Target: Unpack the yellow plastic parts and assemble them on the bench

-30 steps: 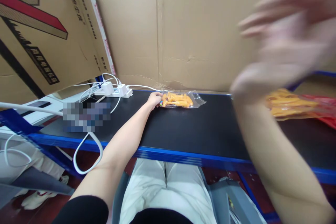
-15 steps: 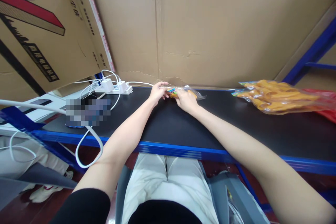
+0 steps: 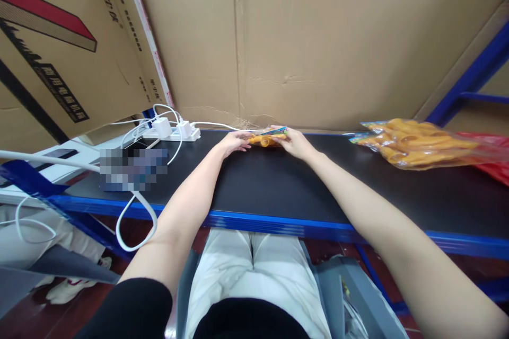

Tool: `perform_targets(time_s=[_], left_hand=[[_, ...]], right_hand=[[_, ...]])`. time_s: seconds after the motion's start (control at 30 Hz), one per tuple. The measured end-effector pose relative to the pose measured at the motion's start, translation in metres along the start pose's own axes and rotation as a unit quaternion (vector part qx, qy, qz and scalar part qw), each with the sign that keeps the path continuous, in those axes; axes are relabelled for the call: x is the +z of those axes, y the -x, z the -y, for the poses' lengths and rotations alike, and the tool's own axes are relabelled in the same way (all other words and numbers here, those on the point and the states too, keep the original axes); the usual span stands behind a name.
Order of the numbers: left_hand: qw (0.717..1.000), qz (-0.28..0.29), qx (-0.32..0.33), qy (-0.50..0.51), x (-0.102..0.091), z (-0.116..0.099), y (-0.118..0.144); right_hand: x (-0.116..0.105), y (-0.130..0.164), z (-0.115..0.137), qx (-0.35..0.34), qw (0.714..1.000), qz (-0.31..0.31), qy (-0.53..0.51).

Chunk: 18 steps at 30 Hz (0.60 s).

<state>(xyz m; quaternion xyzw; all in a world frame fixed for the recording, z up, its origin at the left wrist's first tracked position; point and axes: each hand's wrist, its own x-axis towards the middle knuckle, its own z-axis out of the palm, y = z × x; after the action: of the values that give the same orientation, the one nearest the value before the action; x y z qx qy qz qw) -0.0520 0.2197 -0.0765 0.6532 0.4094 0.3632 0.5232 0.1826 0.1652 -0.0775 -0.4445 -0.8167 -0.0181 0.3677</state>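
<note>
The left hand (image 3: 234, 141) and right hand (image 3: 293, 141) pinch opposite ends of the small bag of orange parts (image 3: 267, 137) at frame centre on the black table (image 3: 278, 190); an uneven pull could likely tear the thin film and spill the parts.

- The small packet (image 3: 267, 137) at the far table edge holds orange pieces, with a blue-green strip along its top.
- The table top (image 3: 278, 185) is black, its near rim bright blue.
- The pile of bags (image 3: 417, 143) at far right is orange-yellow under clear film, red behind it.
- The power strip (image 3: 175, 132) and its cables are white.
- The cardboard wall (image 3: 318, 37) is plain brown; the box (image 3: 51, 47) at left bears red and black bands.
</note>
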Motion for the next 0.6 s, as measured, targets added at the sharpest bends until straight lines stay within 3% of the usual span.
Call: perform_targets(time_s=[0.07,0.2,0.3,0.43,0.53,0.6], left_hand=[[0.999,0.005,0.034,-0.027,0.001,0.003,-0.003],[0.991,-0.078,0.064,-0.087,0.006,0.003,-0.012],[0.985,-0.133,0.08,-0.077,0.009,0.001,-0.016],[0.961,-0.193,0.149,-0.133,0.012,-0.001,-0.017],[0.944,-0.213,0.214,-0.13,0.016,-0.003,-0.019],[0.94,-0.214,0.251,-0.093,0.019,-0.006,-0.019]], right_hand=[[-0.003,0.002,-0.009,0.023,1.0,-0.004,0.018],[-0.014,0.005,-0.016,0.063,0.996,0.024,0.066],[-0.022,0.004,-0.01,0.06,0.995,0.031,0.073],[-0.026,-0.002,0.0,0.09,0.992,-0.012,0.083],[-0.025,-0.007,0.003,0.183,0.981,-0.055,-0.023],[-0.023,-0.011,0.006,0.255,0.947,-0.072,-0.183]])
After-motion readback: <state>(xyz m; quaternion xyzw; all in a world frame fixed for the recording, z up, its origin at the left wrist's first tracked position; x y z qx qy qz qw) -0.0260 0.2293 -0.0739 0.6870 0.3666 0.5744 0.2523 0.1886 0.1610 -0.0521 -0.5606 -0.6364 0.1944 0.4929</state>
